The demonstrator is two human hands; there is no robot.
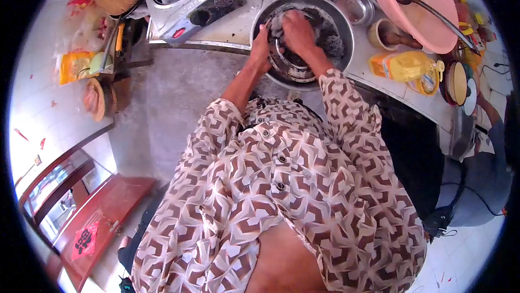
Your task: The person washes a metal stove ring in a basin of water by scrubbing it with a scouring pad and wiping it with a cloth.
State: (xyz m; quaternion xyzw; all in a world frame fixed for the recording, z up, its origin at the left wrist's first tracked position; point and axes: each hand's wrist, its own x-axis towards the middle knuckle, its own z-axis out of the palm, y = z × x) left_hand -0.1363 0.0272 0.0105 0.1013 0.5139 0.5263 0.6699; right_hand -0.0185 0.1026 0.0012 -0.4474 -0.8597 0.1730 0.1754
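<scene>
r hand point(298, 32) clenched on grey wad point(277, 24), l hand point(260, 49) gripping round metalware point(288, 66), prob to steady it, in basin point(348, 43) below.

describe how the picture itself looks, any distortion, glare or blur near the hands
Head view: fisheye distortion bows the counter edge, corners go black; head view: pale tiles at left look washed out; head view: right hand looks soft, fine detail inside the basin is hard to tell.

One head cam, fisheye-wide, tipped steeply down and forward: patterned shirt point(233, 184) up close, left hand point(260, 48) and right hand point(299, 34) farther out.
</scene>
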